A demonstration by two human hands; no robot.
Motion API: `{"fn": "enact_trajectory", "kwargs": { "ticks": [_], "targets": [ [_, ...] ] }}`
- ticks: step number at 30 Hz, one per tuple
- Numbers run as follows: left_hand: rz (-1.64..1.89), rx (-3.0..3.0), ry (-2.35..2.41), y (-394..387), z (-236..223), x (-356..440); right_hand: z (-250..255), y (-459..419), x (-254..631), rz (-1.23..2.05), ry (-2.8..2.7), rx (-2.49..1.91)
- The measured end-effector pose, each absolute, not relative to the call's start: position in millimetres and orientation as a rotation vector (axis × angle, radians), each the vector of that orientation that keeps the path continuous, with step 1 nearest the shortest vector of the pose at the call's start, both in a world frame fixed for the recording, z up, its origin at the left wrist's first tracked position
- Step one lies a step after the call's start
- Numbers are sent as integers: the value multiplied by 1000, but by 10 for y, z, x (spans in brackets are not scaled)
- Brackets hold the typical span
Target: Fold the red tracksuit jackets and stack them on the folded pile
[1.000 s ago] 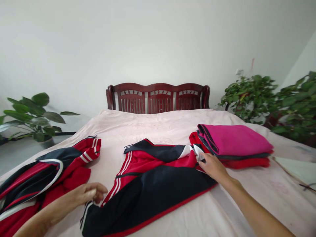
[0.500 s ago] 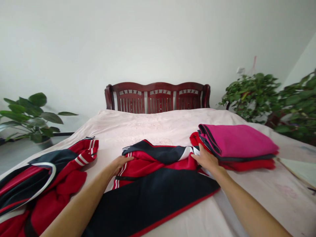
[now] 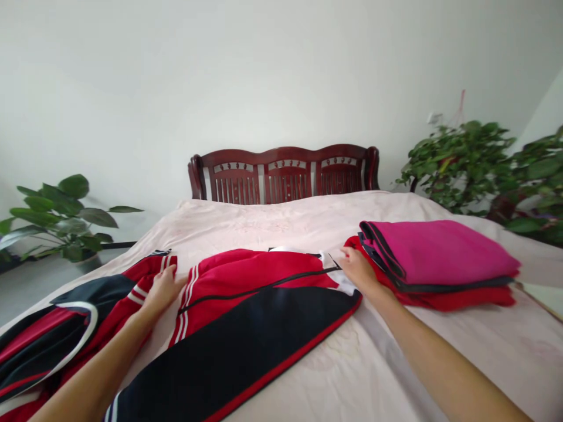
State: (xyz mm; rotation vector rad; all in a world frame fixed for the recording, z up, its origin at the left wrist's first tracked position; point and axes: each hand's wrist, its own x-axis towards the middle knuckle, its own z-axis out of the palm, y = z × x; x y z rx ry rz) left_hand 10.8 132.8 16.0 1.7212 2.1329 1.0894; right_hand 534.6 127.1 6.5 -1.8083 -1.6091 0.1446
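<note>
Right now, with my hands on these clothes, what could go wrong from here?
Your right hand sits close to the folded stack topped with magenta cloth, so a careless sweep might knock it askew. Your left hand is at the sleeve of the left red-and-black track jacket, right beside the middle red-and-black track jacket, so the two might get tangled.

Quick count from here: two grips, your left grip (image 3: 163, 290) and your right grip (image 3: 358, 271). Between them lies one red-and-black sports garment (image 3: 246, 299), and one more red-and-black sports garment (image 3: 94, 299) sits under and left of your left grip. There's one folded clothes stack (image 3: 435, 258) right of your right grip. You've also got one bed (image 3: 272, 220), one wooden headboard (image 3: 284, 176), one leafy plant (image 3: 57, 217) out past your left grip, and two bushy plants (image 3: 460, 164) (image 3: 539, 181) out past your right.
</note>
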Motion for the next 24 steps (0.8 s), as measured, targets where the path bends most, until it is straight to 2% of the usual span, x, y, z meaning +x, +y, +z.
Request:
{"fn": "enact_trajectory", "kwargs": {
  "ticks": [5, 8, 12, 16, 19, 24],
  "targets": [
    [739, 2084, 1825, 859, -172, 408, -209, 811, 4758, 299, -1971, -1630],
    [581, 2113, 1737, 474, -163, 599, -237, 593, 4616, 278, -2091, -1597],
    [355, 2006, 1381, -131, 6, 690, -252, 308, 4857, 314, -2017, -1438],
    [59, 1940, 1167, -619, 27, 707, -475, -36, 5282, 569, -1863, -1485],
    [198, 1918, 1287, -720, -56, 713, -662, -221, 5447, 527, -1759, -1558],
    [859, 2025, 1862, -617, -322, 472, -718, -310, 5408, 347, -1794, -1616]
  ]
}}
